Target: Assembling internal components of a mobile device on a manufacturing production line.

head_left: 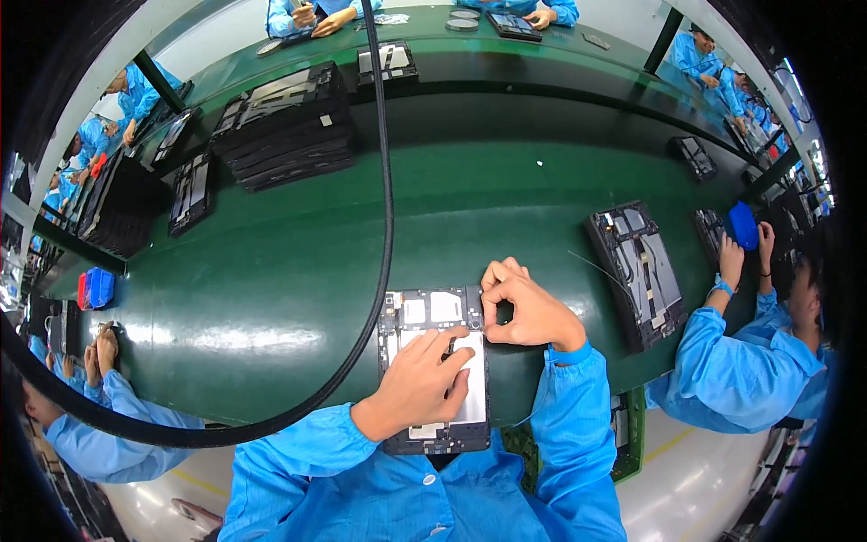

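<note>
An opened tablet (472, 397) lies upright in front of me at the bench's near edge, its black frame and silver inner parts facing up. My left hand (417, 379) rests over its middle, thumb apart and fingers stretched toward the right side, covering part of the inside. At the tablet's upper right edge, my right hand (533, 307) has thumb and forefinger pinched together. Whatever those fingertips hold, if anything, is too small to make out. A blue band (571, 354) circles my right wrist.
A stack of opened tablets (630, 271) stands to the right, and a taller stack (287, 135) at the far left. A black cable (386, 181) hangs in a loop across the view. Co-workers in blue sit at both sides. A green crate (638, 425) is below the bench's edge.
</note>
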Action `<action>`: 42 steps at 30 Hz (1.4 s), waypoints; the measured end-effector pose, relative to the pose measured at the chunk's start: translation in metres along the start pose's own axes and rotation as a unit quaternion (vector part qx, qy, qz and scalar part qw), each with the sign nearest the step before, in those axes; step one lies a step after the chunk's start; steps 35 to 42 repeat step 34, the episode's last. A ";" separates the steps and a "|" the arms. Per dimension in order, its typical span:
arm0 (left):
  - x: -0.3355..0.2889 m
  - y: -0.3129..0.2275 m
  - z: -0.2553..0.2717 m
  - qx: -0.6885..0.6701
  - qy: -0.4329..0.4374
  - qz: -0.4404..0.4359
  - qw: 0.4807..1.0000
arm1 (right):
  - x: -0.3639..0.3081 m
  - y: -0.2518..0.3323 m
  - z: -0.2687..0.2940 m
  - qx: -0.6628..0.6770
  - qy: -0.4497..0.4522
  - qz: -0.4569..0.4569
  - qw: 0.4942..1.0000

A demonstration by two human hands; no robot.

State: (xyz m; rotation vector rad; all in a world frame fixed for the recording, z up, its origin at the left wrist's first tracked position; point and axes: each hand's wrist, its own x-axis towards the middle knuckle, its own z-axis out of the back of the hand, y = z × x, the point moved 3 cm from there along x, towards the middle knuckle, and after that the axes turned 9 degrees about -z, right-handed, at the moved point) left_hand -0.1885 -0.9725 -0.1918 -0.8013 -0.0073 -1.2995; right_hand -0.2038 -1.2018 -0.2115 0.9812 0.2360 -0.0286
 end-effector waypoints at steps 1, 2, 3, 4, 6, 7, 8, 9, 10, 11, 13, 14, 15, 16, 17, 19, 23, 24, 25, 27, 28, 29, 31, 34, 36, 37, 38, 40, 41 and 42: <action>0.000 0.001 -0.003 0.003 0.000 0.001 1.000 | -0.001 0.000 0.001 0.000 0.005 -0.003 1.000; 0.000 0.002 -0.004 0.006 0.000 0.001 1.000 | -0.001 -0.001 0.001 0.000 0.009 -0.007 1.000; 0.000 0.002 -0.005 0.004 0.002 0.000 1.000 | -0.001 -0.002 0.001 0.001 0.007 -0.008 1.000; 0.001 0.000 -0.004 0.018 0.006 -0.006 1.000 | 0.000 -0.001 0.000 0.001 0.001 0.004 1.000; 0.001 0.000 -0.004 0.032 0.013 -0.012 0.999 | 0.003 0.000 0.000 0.003 -0.007 0.014 1.000; 0.003 0.000 -0.004 0.042 0.014 -0.024 0.999 | 0.003 0.000 0.002 0.007 -0.008 0.008 1.000; 0.004 -0.001 -0.004 0.052 0.015 -0.037 0.998 | 0.002 0.001 0.003 0.012 -0.009 0.002 1.000; 0.005 -0.001 -0.005 0.052 0.015 -0.036 0.998 | 0.000 0.000 0.002 0.013 -0.008 0.002 1.000; 0.008 0.002 -0.006 0.049 0.012 -0.043 0.998 | 0.002 -0.003 0.003 0.025 -0.025 -0.007 0.999; 0.010 0.005 -0.007 0.045 0.008 -0.051 0.998 | 0.004 -0.005 0.004 0.036 -0.042 -0.015 0.998; 0.007 0.007 -0.008 0.050 0.011 -0.051 0.997 | 0.008 -0.006 -0.002 0.039 -0.064 0.006 0.997; 0.005 0.006 -0.009 0.053 0.014 -0.049 0.997 | 0.009 -0.004 -0.004 0.042 -0.084 0.025 0.995; 0.004 0.006 -0.009 0.053 0.014 -0.050 0.997 | 0.011 -0.002 -0.006 0.042 -0.085 0.025 0.995; 0.004 0.004 -0.007 0.067 0.010 -0.052 0.996 | 0.012 0.001 -0.007 0.056 -0.079 0.019 0.995; 0.004 0.002 -0.006 0.080 0.006 -0.052 0.995 | 0.013 0.002 -0.008 0.070 -0.072 0.012 0.995; 0.003 0.003 -0.006 0.088 0.005 -0.050 0.995 | 0.014 0.001 -0.010 0.069 -0.071 0.012 0.995; 0.005 0.002 -0.005 0.109 0.009 -0.040 0.993 | 0.016 -0.006 -0.013 0.080 -0.072 0.009 0.994; 0.006 0.002 -0.006 0.109 0.008 -0.040 0.993 | 0.017 -0.008 -0.013 0.080 -0.072 0.009 0.994; 0.005 0.002 -0.006 0.108 0.011 -0.038 0.993 | 0.017 -0.009 -0.014 0.078 -0.075 0.009 0.994; 0.005 0.002 -0.006 0.107 0.013 -0.037 0.994 | 0.017 -0.010 -0.015 0.077 -0.079 0.008 0.994; 0.006 0.002 -0.005 0.110 0.013 -0.037 0.993 | 0.018 -0.009 -0.015 0.081 -0.080 0.010 0.993; 0.006 0.002 -0.005 0.114 0.012 -0.036 0.993 | 0.018 -0.009 -0.016 0.086 -0.081 0.012 0.993; 0.004 0.004 -0.007 0.108 0.010 -0.032 0.994 | 0.018 -0.010 -0.017 0.088 -0.083 0.003 0.993; 0.004 0.007 -0.010 0.083 0.001 -0.015 0.996 | 0.018 -0.009 -0.017 0.089 -0.082 -0.015 0.993; 0.004 0.007 -0.010 0.083 0.001 -0.015 0.996 | 0.018 -0.009 -0.017 0.089 -0.082 -0.015 0.993; 0.004 0.007 -0.010 0.083 0.001 -0.015 0.996 | 0.018 -0.009 -0.017 0.089 -0.082 -0.015 0.993; 0.004 0.007 -0.010 0.083 0.001 -0.015 0.996 | 0.018 -0.009 -0.017 0.089 -0.082 -0.015 0.993; 0.004 0.007 -0.010 0.083 0.001 -0.015 0.996 | 0.018 -0.009 -0.017 0.089 -0.082 -0.015 0.993; 0.004 0.007 -0.010 0.083 0.001 -0.015 0.996 | 0.018 -0.009 -0.017 0.089 -0.082 -0.015 0.993; 0.004 0.007 -0.010 0.083 0.001 -0.015 0.996 | 0.018 -0.009 -0.017 0.089 -0.082 -0.015 0.993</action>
